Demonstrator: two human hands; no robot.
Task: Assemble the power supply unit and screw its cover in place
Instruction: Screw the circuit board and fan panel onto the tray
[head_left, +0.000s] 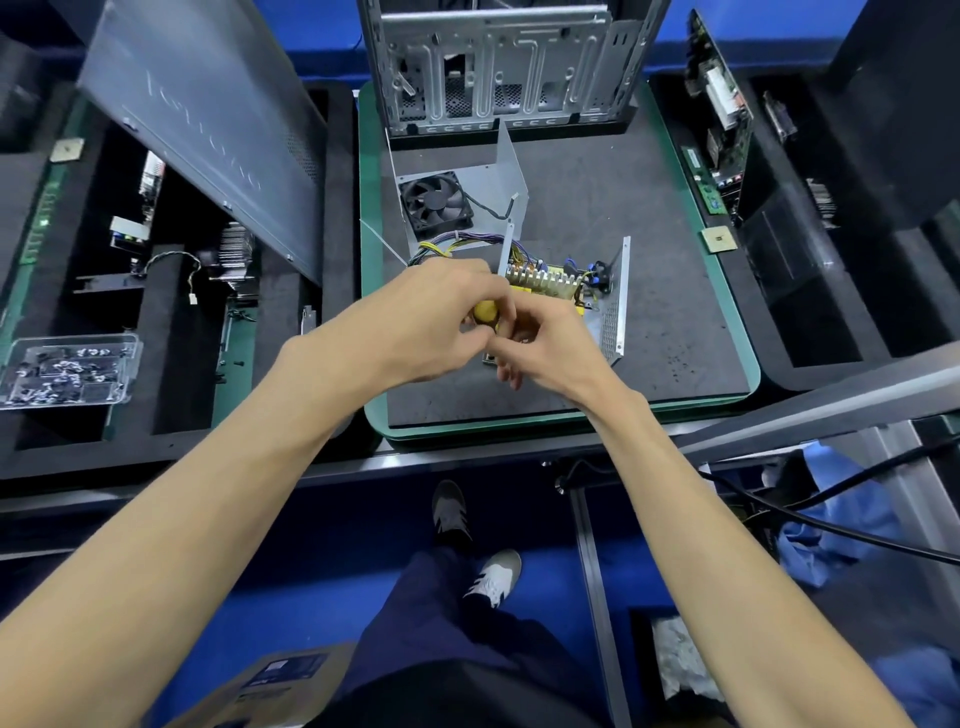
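- The left hand (441, 317) wraps its fingers around a yellow screwdriver handle (487, 312).
- The right hand (545, 343) is curled, its fingertips pinching near the handle; what it pinches is too small to tell.
- The open power supply (566, 291) sits on the dark mat (649, 291), right under both hands.
- Its cover with the black fan (439, 200) lies just behind it.
- A clear tray of screws (67, 374) sits far to the left.

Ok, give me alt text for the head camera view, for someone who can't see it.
Seen from above, a person's left hand grips a yellow-handled screwdriver and the right hand pinches near it, over an open power supply unit on a dark mat. Behind lie its fan cover and an empty computer case.
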